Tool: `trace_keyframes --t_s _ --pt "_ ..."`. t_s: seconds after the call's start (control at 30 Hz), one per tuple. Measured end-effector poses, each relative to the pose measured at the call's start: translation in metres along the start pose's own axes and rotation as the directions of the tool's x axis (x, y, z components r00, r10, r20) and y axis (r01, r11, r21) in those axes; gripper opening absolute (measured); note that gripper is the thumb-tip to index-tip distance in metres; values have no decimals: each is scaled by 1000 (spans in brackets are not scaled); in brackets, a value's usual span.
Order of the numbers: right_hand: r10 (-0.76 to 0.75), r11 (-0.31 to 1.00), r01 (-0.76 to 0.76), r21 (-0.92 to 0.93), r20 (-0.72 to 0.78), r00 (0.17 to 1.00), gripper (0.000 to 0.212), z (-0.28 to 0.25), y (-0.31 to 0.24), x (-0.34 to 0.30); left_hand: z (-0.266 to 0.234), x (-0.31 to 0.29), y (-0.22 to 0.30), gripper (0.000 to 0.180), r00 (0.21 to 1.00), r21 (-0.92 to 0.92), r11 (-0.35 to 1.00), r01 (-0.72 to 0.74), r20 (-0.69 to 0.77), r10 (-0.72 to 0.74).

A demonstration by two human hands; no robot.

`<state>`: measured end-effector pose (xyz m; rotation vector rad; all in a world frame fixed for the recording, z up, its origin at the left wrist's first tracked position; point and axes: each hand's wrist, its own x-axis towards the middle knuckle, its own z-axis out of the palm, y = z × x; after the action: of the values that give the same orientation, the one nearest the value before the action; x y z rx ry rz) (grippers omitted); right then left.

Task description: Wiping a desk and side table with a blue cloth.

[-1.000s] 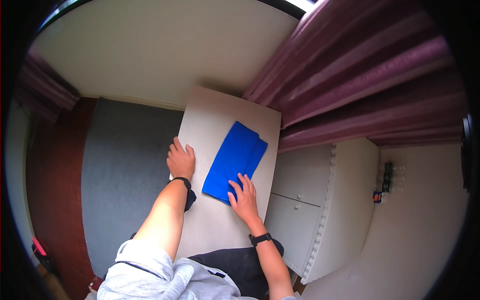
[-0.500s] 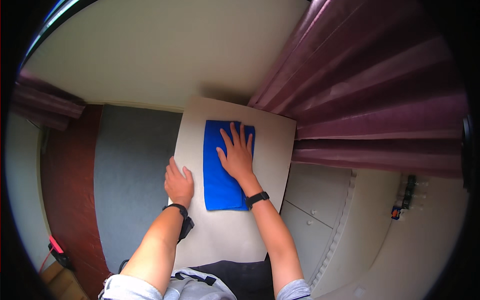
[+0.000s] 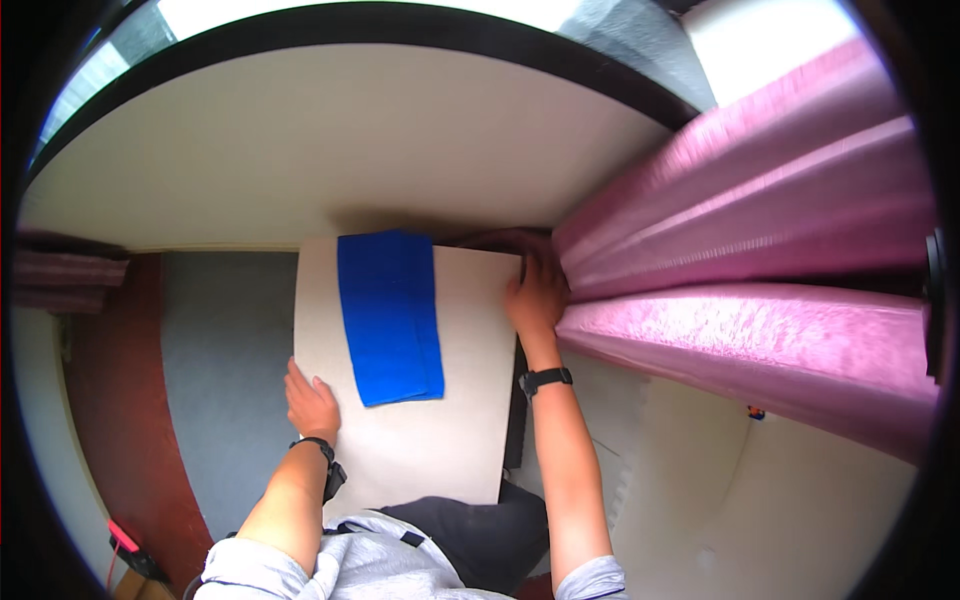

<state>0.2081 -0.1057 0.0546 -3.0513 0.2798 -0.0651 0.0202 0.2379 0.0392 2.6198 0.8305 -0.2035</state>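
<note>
A folded blue cloth (image 3: 392, 320) lies flat on a pale board-like tabletop (image 3: 420, 450), left of its middle. Its far end reaches the tabletop's far edge. My left hand (image 3: 312, 402) rests on the left edge, thumb apart from the other fingers, holding nothing. At the far right corner is my right hand (image 3: 537, 295), bent over the edge beside the pink curtain (image 3: 740, 315). Shadow and the curtain's folds partly hide its fingers, so whether they grip the corner or the fabric is unclear. Neither hand touches the cloth.
A pale wall (image 3: 350, 130) rises behind the tabletop, under a dark window frame (image 3: 400, 22). Grey flooring (image 3: 230, 380) and a red-brown strip (image 3: 120, 370) lie to the left. A pink and black object (image 3: 128, 543) sits at lower left. Pale cabinets stand right of the tabletop.
My right hand has left the cloth and moved to the tabletop's far right corner. The cloth now lies closer to the far edge. The view has tilted up, showing more window.
</note>
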Motion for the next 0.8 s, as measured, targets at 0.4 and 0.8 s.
trace_keyframes --t_s 0.4,0.8 --pt "201 910 -25 -415 385 901 45 -44 80 -137 -3 -5 -4 56 997 43 999 -11 -80 14" --pt "301 708 -300 640 111 947 85 -55 24 -153 15 3 -20 54 965 46 997 -69 -249 78"
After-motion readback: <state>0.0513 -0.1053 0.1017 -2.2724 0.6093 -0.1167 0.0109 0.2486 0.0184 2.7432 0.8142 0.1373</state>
